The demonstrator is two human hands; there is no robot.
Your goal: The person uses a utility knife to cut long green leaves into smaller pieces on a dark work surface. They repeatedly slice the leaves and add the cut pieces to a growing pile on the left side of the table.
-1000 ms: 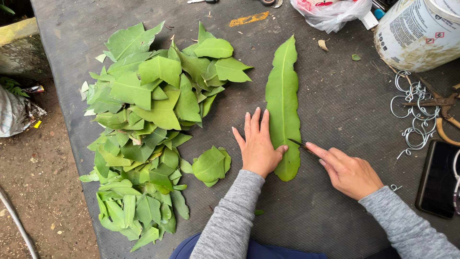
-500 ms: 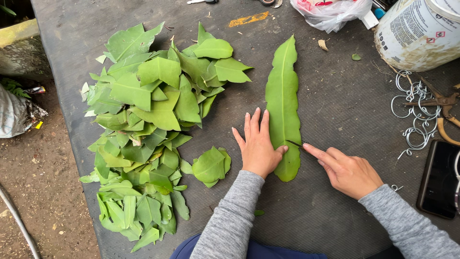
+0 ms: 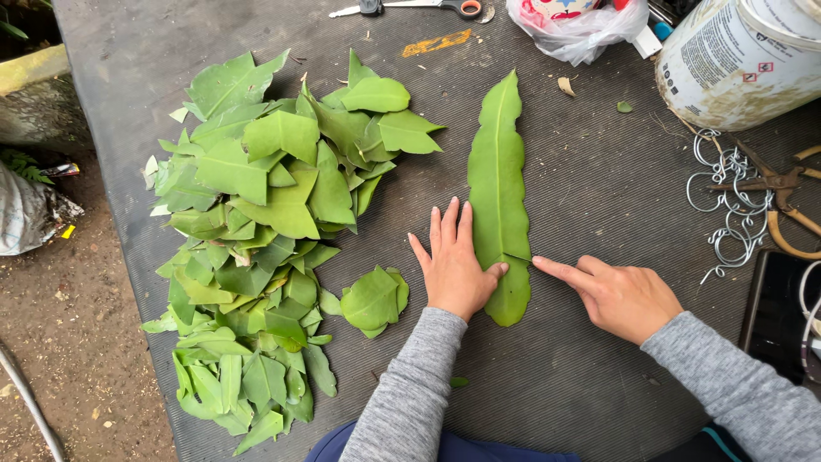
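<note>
Leaf-strip (image 3: 499,184) pinning step: left hand (image 3: 454,269) fingers flat, spread, pressing its near edge; right hand (image 3: 617,295) index extended touching the right edge, holding nothing; next probably needs steady pressure.

My left hand (image 3: 453,269) lies flat on the mat (image 3: 581,197), touching the long leaf's (image 3: 499,188) left edge; my right hand (image 3: 620,295) lies right of it. Leaf pile (image 3: 256,231) far left; wire rings (image 3: 727,205) and bucket (image 3: 740,60) right.
</note>
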